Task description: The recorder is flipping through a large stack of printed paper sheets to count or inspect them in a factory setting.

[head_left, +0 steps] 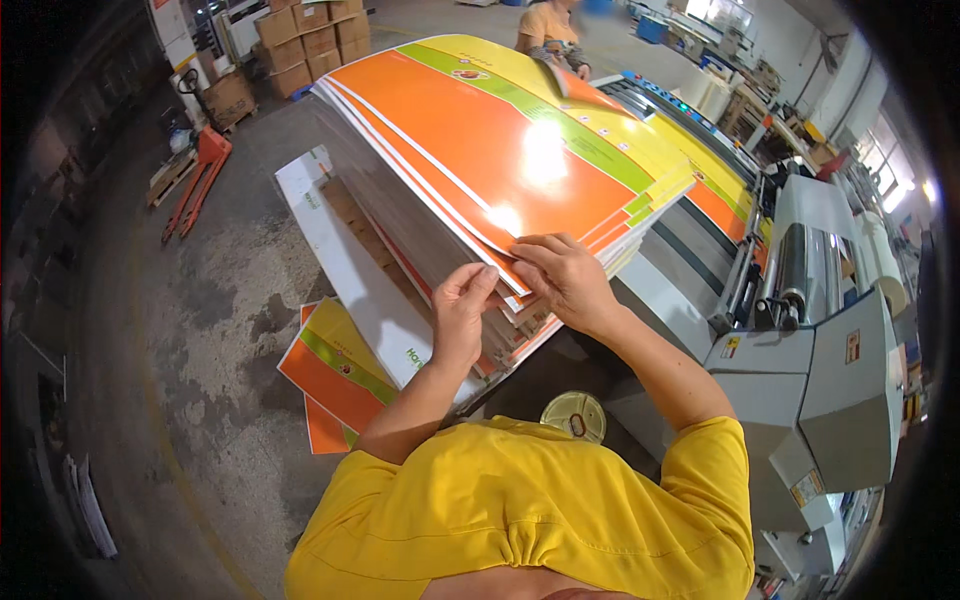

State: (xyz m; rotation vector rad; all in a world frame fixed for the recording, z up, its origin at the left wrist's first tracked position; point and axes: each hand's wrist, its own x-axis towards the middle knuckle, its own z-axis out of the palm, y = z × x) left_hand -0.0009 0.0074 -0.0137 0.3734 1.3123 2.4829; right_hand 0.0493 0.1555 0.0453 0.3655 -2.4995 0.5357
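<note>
Yellow shirt below, left hand and right hand fingers pinched narrow on printed sheet near corner; I'd lift lightly, evenly, avoid creasing.

We count one tall stack of glossy orange, green and yellow printed sheets; left of the stack, at least two lower-lying matching sheets and one red metal pallet truck; beyond it, one co-worker in orange; on its near side, one round pale-yellow object.
</note>
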